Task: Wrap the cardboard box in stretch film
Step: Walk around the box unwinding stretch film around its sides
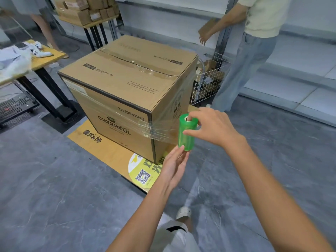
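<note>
A large brown cardboard box marked CHEERFUL stands on a flattened sheet of cardboard on the floor. Clear stretch film bands its near faces and runs from the front corner to an upright green film roll just right of that corner. My right hand holds the roll from the top, a finger in its core and the thumb on its side. My left hand supports the roll's bottom end with its fingertips.
Another person stands behind the box at the right, by a white wire basket. A wooden table with white items is at the left. A shelf of small boxes is behind. Grey tiled floor surrounds me.
</note>
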